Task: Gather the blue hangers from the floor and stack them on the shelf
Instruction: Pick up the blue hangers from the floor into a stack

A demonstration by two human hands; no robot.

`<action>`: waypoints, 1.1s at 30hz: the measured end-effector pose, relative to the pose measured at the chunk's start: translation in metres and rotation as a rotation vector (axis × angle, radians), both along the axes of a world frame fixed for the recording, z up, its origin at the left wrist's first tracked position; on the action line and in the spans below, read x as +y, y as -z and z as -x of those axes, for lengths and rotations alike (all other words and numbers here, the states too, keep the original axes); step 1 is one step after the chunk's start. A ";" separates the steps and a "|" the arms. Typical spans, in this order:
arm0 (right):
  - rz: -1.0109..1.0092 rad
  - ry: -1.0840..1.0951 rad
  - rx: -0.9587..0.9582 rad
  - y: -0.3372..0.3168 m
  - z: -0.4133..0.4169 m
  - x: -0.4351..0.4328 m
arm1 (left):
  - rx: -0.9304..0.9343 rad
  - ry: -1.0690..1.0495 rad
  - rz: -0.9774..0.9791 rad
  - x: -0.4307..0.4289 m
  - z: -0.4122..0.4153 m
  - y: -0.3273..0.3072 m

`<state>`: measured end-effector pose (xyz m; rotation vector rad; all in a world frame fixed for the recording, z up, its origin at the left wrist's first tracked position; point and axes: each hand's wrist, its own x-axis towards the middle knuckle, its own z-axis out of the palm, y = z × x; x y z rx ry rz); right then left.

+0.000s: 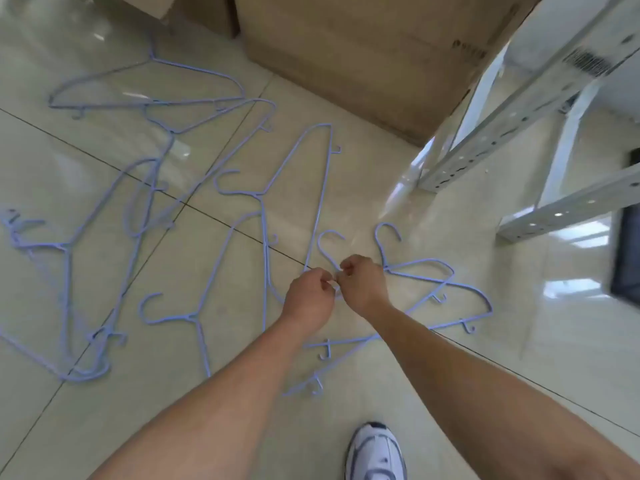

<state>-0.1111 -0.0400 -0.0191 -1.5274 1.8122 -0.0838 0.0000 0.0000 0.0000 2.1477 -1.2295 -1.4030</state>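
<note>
Both hands meet low over the floor, knuckles nearly touching. The left hand (309,296) is curled almost closed and the right hand (362,285) the same, each pinching thin blue wire at the neck of one hanger (327,249) whose hook curls up just beyond the fingers. Whether the two hands share that one hanger or have one each, I honestly can't tell, since the fingers cover the join.

Just right of the hands lie two more overlapping hangers (446,285), partly hidden under the right forearm. Left of the hands, two long ones (265,244) lie crossed on the tiled floor (346,188), and further left there's a tangled bunch (104,258) (four or five, the wires overlap too much to count properly). One more (149,81) lies farthest from the hands at the upper left, crossed by another one. So roughly ten to twelve in all, everything on the floor, nothing stacked.

Beyond the hands stand two cardboard boxes (363,57), both cut off at the top. To the hands' right is the grey metal shelf (512,119), only its perforated legs and rails showing. One white sneaker (375,452) pokes in at the bottom, toe only. The whole thing is a bit blurry.
</note>
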 end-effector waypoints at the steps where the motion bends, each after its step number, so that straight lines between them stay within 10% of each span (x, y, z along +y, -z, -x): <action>1: 0.015 -0.057 0.040 0.011 0.001 -0.006 | -0.003 -0.012 0.004 -0.003 0.001 0.011; 10: 0.190 -0.441 0.288 0.049 0.002 -0.022 | -0.002 -0.113 -0.011 -0.028 -0.004 0.060; 17: 0.432 -0.291 -0.055 -0.022 0.013 -0.031 | 0.741 -0.135 -0.105 -0.037 -0.012 -0.002; 23: 0.534 0.069 -0.473 -0.063 0.025 -0.033 | 0.634 -0.137 0.205 -0.044 -0.017 -0.038; 33: 0.155 0.141 0.085 0.044 0.076 -0.021 | 0.522 -0.252 0.349 -0.038 -0.039 -0.061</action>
